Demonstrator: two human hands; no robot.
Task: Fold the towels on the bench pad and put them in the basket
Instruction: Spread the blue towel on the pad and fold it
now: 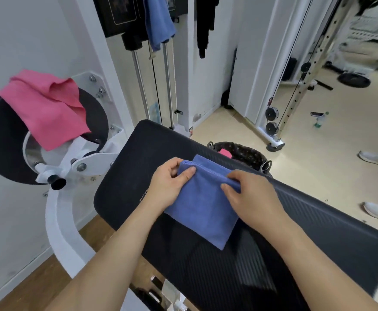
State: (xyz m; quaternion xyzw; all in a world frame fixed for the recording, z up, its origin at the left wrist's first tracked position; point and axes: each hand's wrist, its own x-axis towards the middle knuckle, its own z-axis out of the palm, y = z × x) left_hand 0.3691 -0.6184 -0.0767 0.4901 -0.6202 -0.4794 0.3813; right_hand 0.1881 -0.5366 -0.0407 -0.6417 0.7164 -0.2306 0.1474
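A blue towel lies folded into a small rectangle on the black bench pad. My left hand pinches the towel's far left corner, thumb on top. My right hand grips its right edge, fingers pressing into the fold. Beyond the pad's far edge stands a dark woven basket with a bit of pink cloth showing inside. A pink towel drapes unfolded over a round black pad of the machine at the left.
A white exercise machine frame stands left of the bench. Another blue cloth hangs on the weight stack behind. A person's white shoes are on the floor at the right, near a water bottle.
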